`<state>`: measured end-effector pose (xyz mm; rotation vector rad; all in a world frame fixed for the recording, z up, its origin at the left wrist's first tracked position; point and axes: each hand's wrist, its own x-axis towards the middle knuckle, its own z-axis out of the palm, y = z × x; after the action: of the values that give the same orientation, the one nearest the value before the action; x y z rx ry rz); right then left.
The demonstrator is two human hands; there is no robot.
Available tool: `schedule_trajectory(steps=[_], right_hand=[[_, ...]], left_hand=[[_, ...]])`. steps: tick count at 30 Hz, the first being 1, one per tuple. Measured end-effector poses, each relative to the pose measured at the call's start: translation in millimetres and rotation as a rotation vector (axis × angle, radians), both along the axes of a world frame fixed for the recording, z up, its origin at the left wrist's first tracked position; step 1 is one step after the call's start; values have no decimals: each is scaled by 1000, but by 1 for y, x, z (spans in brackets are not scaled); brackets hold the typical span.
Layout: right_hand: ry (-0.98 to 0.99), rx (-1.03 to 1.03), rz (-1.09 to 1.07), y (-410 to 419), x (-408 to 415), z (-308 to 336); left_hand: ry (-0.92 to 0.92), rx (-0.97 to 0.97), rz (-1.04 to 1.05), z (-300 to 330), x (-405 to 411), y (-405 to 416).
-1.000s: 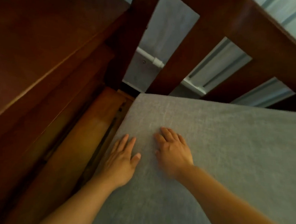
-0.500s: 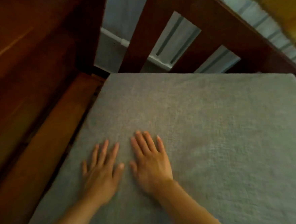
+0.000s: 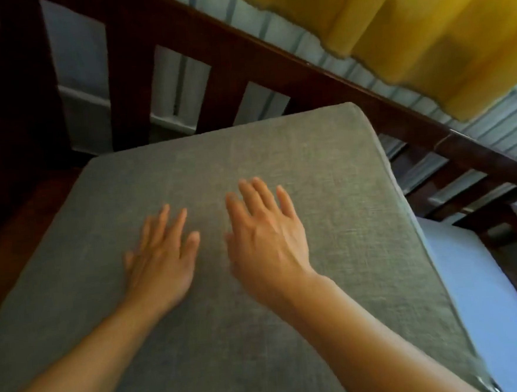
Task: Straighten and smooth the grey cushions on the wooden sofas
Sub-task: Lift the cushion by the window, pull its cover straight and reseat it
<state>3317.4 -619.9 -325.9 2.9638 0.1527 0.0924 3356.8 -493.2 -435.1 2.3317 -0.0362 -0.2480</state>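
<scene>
Fingers (image 3: 173, 220) of left hand (image 3: 160, 257) straight and slightly spread, lying flat on cushion (image 3: 327, 191); fingers (image 3: 260, 195) of right hand (image 3: 266, 241) also straight, close together, laid on or just above the fabric, too blurred to say which. Nothing gripped by either. Cushion lying on seat of wooden sofa (image 3: 272, 57), far edge near the slatted back, left side beside bare wood of the frame, right edge next to a pale blue surface (image 3: 471, 288). Looks like thick foam under woven grey cloth: likely light, springy, soft under a palm yet stiff enough to slide as one slab. Weave probably grippy, so flat palms enough for smoothing. For shifting it square, best taken at the side edges or corners, thumbs on top, fingers under the rim. Not fragile. Yellow curtain (image 3: 423, 31) hanging beyond the back rail.
</scene>
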Motion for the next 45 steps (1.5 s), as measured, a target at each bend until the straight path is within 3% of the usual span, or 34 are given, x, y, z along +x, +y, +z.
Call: schedule_trajectory(steps=[1, 2, 5, 6, 8, 10, 11, 14, 17, 23, 29, 31, 34, 35, 36, 39, 40, 42, 45], right_hand=[[-149, 22, 7, -6, -4, 11], [-166, 16, -28, -20, -12, 14], [252, -86, -177, -64, -41, 6], [284, -92, -178, -73, -38, 13], [135, -41, -153, -82, -46, 41], [-161, 19, -105, -98, -56, 58], [-179, 27, -106, -109, -63, 58], [179, 9, -258, -132, -88, 45], [158, 68, -255, -124, -93, 48], [133, 136, -243, -85, -159, 57], [162, 113, -325, -43, -218, 72], [-18, 109, -267, -24, -218, 94], [-524, 141, -86, 5, -219, 122], [-546, 172, -92, 9, -227, 114], [-478, 167, -127, 8, -238, 97], [34, -21, -236, -16, -287, 25], [126, -65, -270, -22, -288, 13], [121, -8, -278, -10, -270, 18], [-209, 116, -168, 48, -225, 36]], left_hand=[[-73, -58, 36, 16, -3, -17], [-121, -95, 14, 30, -15, -41], [-68, 112, -227, 29, -63, -95], [-13, 102, -219, 26, -55, -96], [34, 6, -166, 48, -43, -91], [-93, -127, -36, 72, -50, -97], [-157, -149, -34, 83, -63, -108], [-127, 47, -247, 78, -117, -140], [4, 14, -304, 76, -113, -131], [-5, -152, -407, 92, -176, -98], [38, -108, -495, 101, -221, -45], [-31, -176, -475, 121, -229, -33], [-213, -376, -356, 146, -243, -28], [-206, -419, -309, 139, -250, -26], [-173, -410, -294, 124, -258, -26], [-56, -116, -496, 63, -291, -30], [-43, -83, -486, 53, -292, -30], [-98, -155, -448, 53, -283, -22], [-184, -264, -146, 48, -259, 26]])
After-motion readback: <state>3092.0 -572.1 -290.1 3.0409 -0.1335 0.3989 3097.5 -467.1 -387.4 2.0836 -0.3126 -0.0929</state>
